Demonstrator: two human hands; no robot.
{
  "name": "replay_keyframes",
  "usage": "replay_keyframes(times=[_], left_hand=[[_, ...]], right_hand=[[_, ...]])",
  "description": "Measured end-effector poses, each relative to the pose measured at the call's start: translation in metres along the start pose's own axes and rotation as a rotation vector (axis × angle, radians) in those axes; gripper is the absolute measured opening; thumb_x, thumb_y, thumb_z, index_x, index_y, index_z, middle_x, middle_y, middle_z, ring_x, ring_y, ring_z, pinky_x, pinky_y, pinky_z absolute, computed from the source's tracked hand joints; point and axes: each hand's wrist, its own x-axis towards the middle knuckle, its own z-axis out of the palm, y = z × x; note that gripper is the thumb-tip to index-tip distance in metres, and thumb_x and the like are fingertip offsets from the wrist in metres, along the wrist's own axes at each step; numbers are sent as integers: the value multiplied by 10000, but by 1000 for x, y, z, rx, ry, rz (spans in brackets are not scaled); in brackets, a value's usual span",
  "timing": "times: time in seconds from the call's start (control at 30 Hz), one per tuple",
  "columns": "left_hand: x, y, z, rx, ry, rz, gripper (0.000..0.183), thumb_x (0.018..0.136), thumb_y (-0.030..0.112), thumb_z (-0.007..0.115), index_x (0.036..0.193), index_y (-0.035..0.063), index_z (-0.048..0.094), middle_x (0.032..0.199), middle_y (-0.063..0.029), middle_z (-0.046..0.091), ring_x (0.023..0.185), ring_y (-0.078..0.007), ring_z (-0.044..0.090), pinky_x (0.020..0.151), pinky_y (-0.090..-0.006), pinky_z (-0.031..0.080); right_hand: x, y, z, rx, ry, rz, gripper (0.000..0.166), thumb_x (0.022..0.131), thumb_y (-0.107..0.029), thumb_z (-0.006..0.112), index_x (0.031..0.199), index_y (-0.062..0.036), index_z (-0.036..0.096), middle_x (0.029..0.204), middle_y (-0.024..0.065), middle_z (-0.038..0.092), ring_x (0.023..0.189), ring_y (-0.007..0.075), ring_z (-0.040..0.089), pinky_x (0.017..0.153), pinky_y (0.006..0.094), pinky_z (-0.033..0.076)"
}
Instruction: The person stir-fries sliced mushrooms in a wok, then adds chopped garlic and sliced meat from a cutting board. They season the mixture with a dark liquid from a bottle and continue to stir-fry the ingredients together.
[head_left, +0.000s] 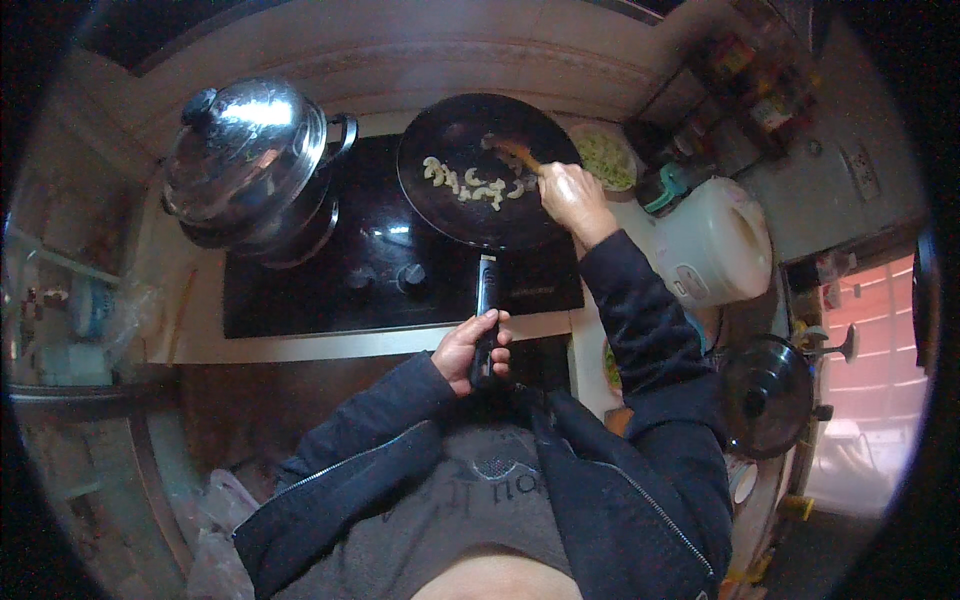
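Observation:
A dark frying pan (450, 217) rests on the right part of a black glass cooktop (300, 292). Pale curved food pieces (487, 187), possibly shrimp, lie scattered across its middle. My left hand (472, 352) is closed around the black pan handle (487, 281) in front of the cooktop's edge. In my right hand (574, 196), over the pan's right side, is a wooden spatula (521, 154), its tip down at the pan's surface among darker bits. Just beyond that hand, a bowl of chopped green food (604, 157) stands beside the pan.
A large lidded steel pot (247, 165) stands at the cooktop's left. To the right are a white rice cooker (712, 244), a dark pan lid (765, 397) and a rack of packages (750, 90). Part of a plate with green food (611, 367) shows beside my right sleeve.

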Motion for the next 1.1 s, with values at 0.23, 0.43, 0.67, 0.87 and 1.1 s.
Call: replay_keyframes(times=[0.23,0.43,0.67,0.87,1.1], left_hand=[[1,-2,-5,-7,-16,21,192,930,282,481,1030,118,485,752,-25,505,587,-117,483,509,-260,446],[2,-1,-2,8,5,18,196,929,281,484,1031,114,486,751,-25,511,580,-117,485,506,-261,448],[2,-1,-3,0,-5,25,202,924,286,494,1025,111,493,741,-23,515,578,-117,485,504,-261,445],[3,-2,-6,-31,-1,26,202,925,285,492,1024,110,493,743,-26,518,579,-119,487,498,-260,442],[2,-3,-5,-13,-7,28,205,924,287,492,1028,110,492,749,-26,515,581,-118,488,497,-259,442]], right_hand=[[-58,17,-70,20,-65,-59,184,773,-167,517,803,-82,677,745,221,605,719,362,615,657,458,493],[-60,30,-39,-151,-17,-190,212,796,-190,575,963,-105,674,813,168,625,799,328,602,688,420,479],[-19,-30,-24,9,13,-178,223,813,-217,580,1014,-163,660,768,136,611,758,319,611,661,419,490],[-36,-3,-31,-172,-102,-252,206,802,-191,572,975,-139,671,789,126,624,776,289,613,679,405,492],[-83,7,-78,-56,-138,-255,164,792,-193,542,778,-99,676,694,171,619,666,338,615,599,436,489]])
